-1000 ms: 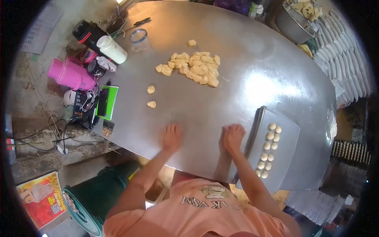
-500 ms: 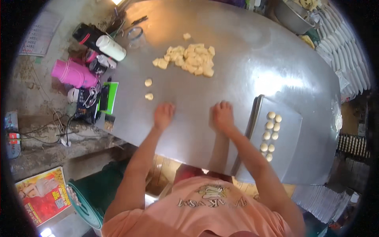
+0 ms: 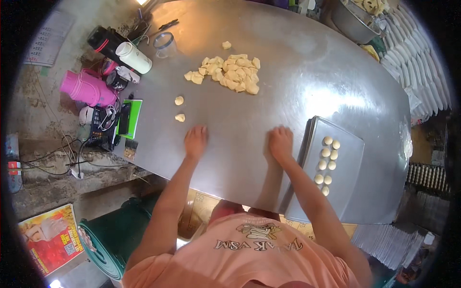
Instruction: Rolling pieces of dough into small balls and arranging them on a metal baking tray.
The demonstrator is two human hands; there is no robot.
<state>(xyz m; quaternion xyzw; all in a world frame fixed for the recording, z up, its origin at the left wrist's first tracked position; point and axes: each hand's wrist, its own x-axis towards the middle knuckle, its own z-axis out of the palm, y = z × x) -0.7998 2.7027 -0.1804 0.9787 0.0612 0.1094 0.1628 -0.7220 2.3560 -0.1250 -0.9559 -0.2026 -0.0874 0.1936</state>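
My left hand point(image 3: 196, 141) is cupped palm-down on the steel table point(image 3: 235, 158), its fingers curled together. My right hand point(image 3: 281, 142) is pressed down the same way, close to the tray stack. Anything beneath either palm is hidden. Two loose dough pieces point(image 3: 180, 117) lie beyond my left hand. Farther away spreads a heap of cut dough pieces point(image 3: 235, 73), with a single piece point(image 3: 226, 45) behind it. On the flat grey tray point(image 3: 348, 149) to the right, several smooth round dough balls point(image 3: 326, 152) sit in two rows.
Along the left edge stand a white bottle point(image 3: 134, 57), a black flask point(image 3: 103, 41), a pink jug point(image 3: 86, 90), a clear cup point(image 3: 165, 45) and a green-edged pad point(image 3: 136, 110). A metal bowl point(image 3: 353, 24) and stacked white packs point(image 3: 418, 62) are at the far right. A green bin point(image 3: 103, 254) is below.
My right hand has slid right, toward the tray. My left hand has shifted slightly left, so the two are farther apart. The dough pieces and balls have stayed put.
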